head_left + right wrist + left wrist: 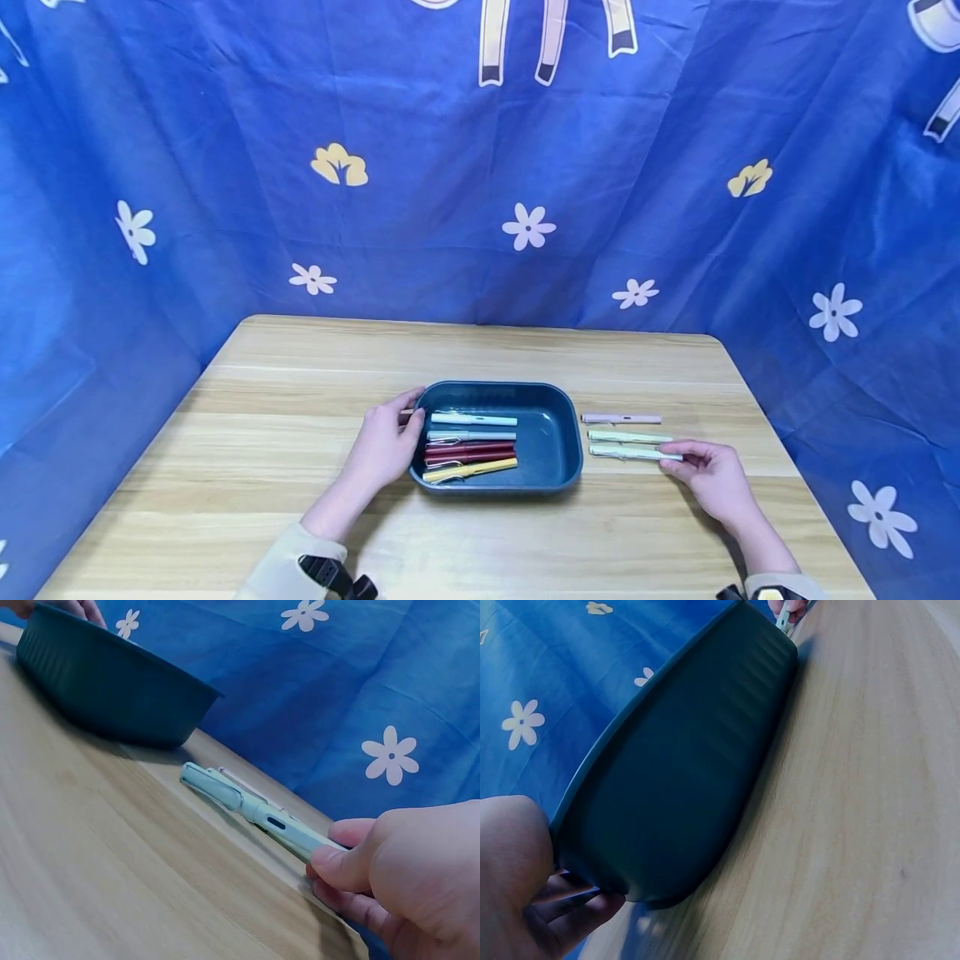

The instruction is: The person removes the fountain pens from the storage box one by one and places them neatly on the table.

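A dark teal tray (551,392) sits on the table, and my left hand (386,442) grips its left end, thumb at the rim and fingers against the outer wall. Inside lie a pale blue pen (474,419), a grey-blue pen (472,436), dark red pens (469,452) and a yellow pen (470,471), roughly side by side. To the right of the tray, my right hand (708,479) pinches the right end of a mint pen (289,829) between thumb and fingers. Just beyond that pen are a light green pen (630,437) and a lavender pen (622,419).
The wooden table (300,358) has rounded far corners. A blue curtain (450,183) with white flowers hangs behind it and along both sides. On my wrists are dark straps (326,573) with small devices.
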`<action>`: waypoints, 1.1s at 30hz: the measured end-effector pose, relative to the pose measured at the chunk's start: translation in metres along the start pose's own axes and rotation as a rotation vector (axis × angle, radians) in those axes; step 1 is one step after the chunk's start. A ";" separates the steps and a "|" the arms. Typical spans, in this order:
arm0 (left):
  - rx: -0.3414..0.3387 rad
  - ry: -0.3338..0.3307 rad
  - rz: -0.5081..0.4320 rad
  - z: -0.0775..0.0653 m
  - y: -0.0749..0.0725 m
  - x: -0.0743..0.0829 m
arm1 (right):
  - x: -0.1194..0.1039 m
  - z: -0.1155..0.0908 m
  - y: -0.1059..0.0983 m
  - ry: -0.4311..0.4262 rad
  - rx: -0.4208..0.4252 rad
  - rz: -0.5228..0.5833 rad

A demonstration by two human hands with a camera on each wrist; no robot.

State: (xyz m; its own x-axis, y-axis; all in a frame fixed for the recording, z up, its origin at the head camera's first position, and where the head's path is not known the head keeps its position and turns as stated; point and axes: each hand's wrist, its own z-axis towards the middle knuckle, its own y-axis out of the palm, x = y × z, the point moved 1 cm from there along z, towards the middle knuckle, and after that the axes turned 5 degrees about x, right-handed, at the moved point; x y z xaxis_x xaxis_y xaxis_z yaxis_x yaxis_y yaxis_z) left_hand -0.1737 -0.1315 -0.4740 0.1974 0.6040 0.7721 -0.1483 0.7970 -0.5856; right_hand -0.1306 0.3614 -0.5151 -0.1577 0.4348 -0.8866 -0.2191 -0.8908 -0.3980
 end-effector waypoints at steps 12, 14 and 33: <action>-0.002 -0.015 -0.011 0.000 0.000 0.000 | 0.005 0.007 -0.001 -0.124 -0.062 -0.113; -0.003 -0.012 -0.009 0.000 0.000 0.000 | 0.005 0.007 -0.001 -0.119 -0.064 -0.112; -0.005 -0.002 0.004 0.000 -0.001 0.001 | 0.003 0.007 0.000 -0.185 -0.019 -0.184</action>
State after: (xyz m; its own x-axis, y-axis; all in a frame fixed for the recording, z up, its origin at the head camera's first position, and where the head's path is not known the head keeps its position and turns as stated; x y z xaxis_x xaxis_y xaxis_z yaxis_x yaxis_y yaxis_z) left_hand -0.1731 -0.1310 -0.4727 0.1952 0.6075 0.7700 -0.1442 0.7943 -0.5901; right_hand -0.1376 0.3639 -0.5158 -0.2907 0.6047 -0.7415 -0.2428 -0.7962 -0.5541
